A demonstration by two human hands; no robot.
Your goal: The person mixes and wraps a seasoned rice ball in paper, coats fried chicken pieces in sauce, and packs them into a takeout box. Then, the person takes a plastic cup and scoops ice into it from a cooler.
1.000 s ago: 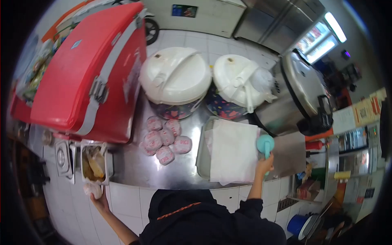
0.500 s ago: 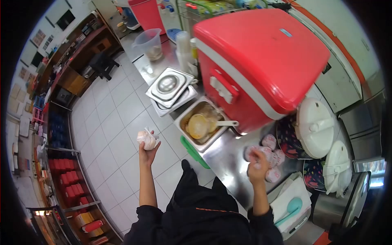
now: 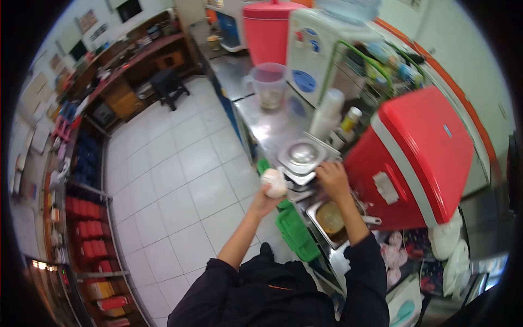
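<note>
My left hand is closed around a small, round, pale bundle in a tied plastic bag, held over the floor beside the counter. My right hand reaches across to the steel pan lid, its fingers curled at the lid's near right corner. Underneath that lid is more steelware, partly covered. Just below my right forearm sits a steel pan of brownish liquid, with a yellowish ladle in it whose white handle sticks out to the right.
A big red cooler box stands right of the pan. Stacked plastic cups, a clear measuring jug and a water dispenser are farther back. Several wrapped bundles lie at the right. A green container hangs by the counter edge.
My right hand has left the wrapped bundles and moved forward and left to the steel lid. My left hand still holds the bagged bundle, now nearer the counter. The view has turned.
</note>
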